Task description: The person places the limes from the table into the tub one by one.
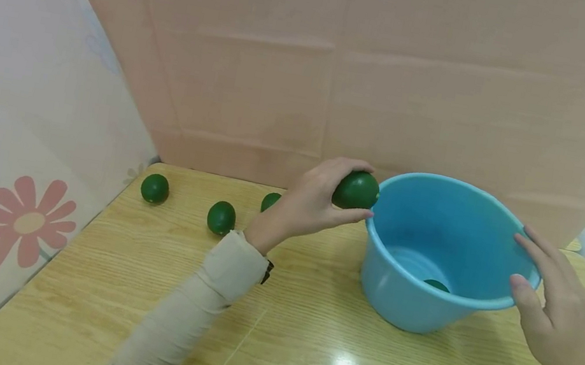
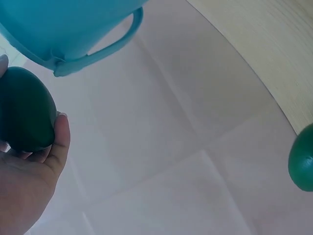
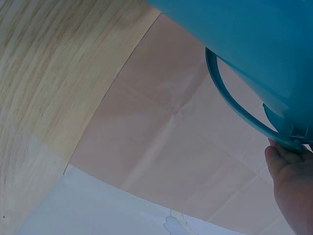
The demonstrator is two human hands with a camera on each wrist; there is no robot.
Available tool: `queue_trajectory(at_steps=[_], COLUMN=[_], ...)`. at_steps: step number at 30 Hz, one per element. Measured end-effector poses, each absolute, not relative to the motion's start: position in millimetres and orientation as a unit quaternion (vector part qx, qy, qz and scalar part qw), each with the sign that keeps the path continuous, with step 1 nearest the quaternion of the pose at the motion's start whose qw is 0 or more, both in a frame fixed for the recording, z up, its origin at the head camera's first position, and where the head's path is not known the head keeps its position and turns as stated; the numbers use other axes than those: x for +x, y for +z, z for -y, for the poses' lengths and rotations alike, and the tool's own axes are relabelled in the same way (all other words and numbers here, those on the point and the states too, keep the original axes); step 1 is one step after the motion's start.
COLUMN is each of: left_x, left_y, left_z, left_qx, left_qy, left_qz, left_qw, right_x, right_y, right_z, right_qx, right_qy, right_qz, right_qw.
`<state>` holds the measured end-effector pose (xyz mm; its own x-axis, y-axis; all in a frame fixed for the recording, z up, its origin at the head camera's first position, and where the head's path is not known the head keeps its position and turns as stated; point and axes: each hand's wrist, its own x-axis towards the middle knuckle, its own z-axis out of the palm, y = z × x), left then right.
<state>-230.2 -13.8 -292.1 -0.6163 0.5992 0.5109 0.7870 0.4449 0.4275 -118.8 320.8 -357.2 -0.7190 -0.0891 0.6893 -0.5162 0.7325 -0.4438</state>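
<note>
My left hand [image 1: 312, 202] grips a smooth dark green avocado [image 1: 356, 190], thumb below and fingers over the top. It is held at the left rim of a light blue bucket [image 1: 411, 309]; the left wrist view also shows this avocado [image 2: 27, 110] close under the bucket's rim. Inside the bucket, part of another green avocado [image 1: 436, 285] shows at the bottom, mostly hidden by the front wall. My right hand [image 1: 567, 312] holds the bucket's right rim between thumb and fingers. In the right wrist view the fingertips [image 3: 276, 159] sit by the handle's end.
On the wooden table [image 1: 299, 351], one avocado [image 1: 154, 188] lies at the far left and another avocado [image 1: 221, 218] nearer my left wrist. A third avocado [image 1: 270, 201] is partly behind that hand. A pinkish-brown sheet [image 1: 241, 70] hangs along the back; a flowered panel [image 1: 50, 103] borders the left.
</note>
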Motion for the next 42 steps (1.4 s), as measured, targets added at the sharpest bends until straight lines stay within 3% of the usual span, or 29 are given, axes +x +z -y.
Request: queue_trajectory(at_steps=[32,42], left_x=[-222,-224], left_y=[-293,-296], left_z=[-27,-38], left_qx=[-0.457,-0.460], left_qy=[-0.324,-0.324], left_qz=[0.813,0.814], left_qw=[0.160,0.142], right_x=[-121,-122], right_y=[-360,-361], right_z=[-324,-325], right_qx=[0.177,0.182], right_qy=[0.315,0.316], right_qz=[0.871,0.868], right_qw=[0.332,0.336])
